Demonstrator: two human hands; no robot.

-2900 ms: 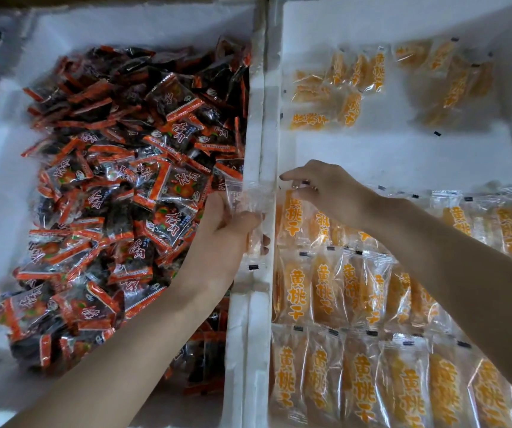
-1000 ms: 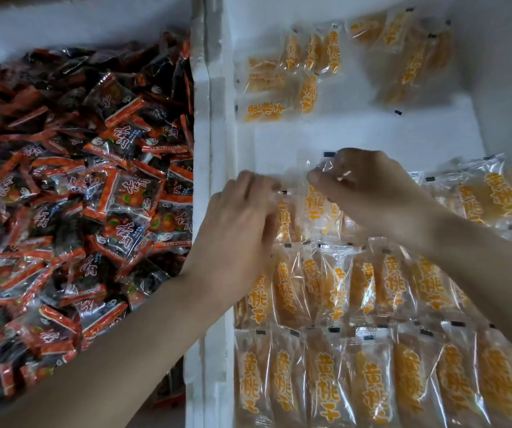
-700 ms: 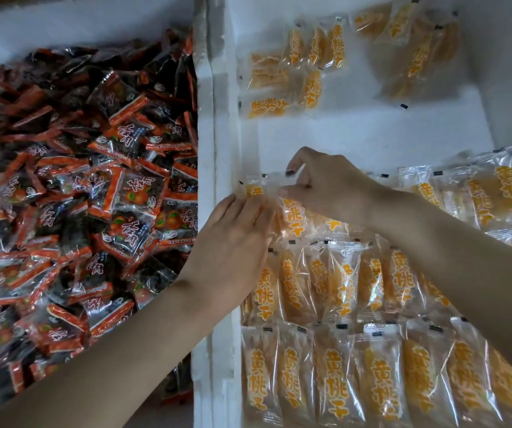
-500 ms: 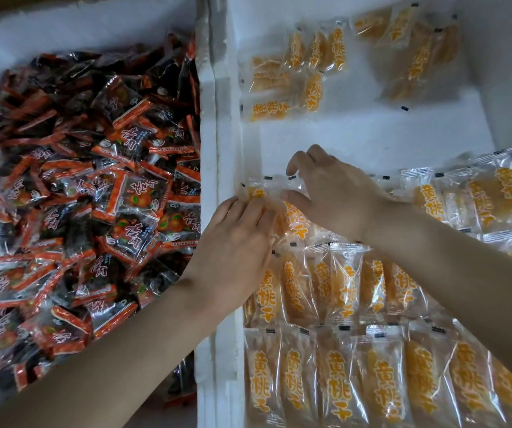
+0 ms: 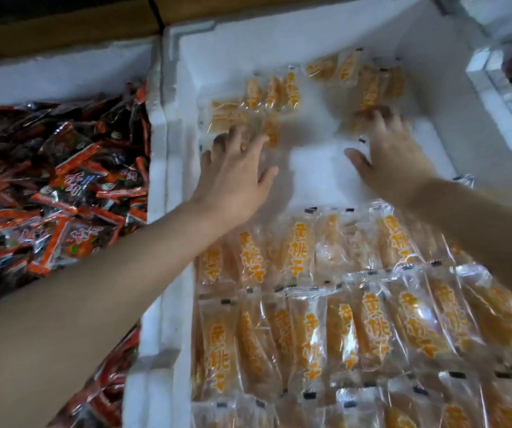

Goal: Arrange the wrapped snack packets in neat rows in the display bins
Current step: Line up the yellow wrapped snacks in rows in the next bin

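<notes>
My left hand [image 5: 236, 177] and right hand [image 5: 393, 156], both spread flat, holding nothing, flank bare floor in the bin [image 5: 319, 177]; packets [image 5: 301, 251] read 黄桃干.

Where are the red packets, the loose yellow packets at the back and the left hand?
red packets [image 5: 63, 193]: head view, middle of the heap.
loose yellow packets [image 5: 274, 92]: head view, one packet's middle.
left hand [image 5: 236, 180]: head view, back of the hand.

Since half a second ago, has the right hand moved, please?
Yes: the right hand left the neat rows and reached up the bin to the loose packets at its far wall.
</notes>
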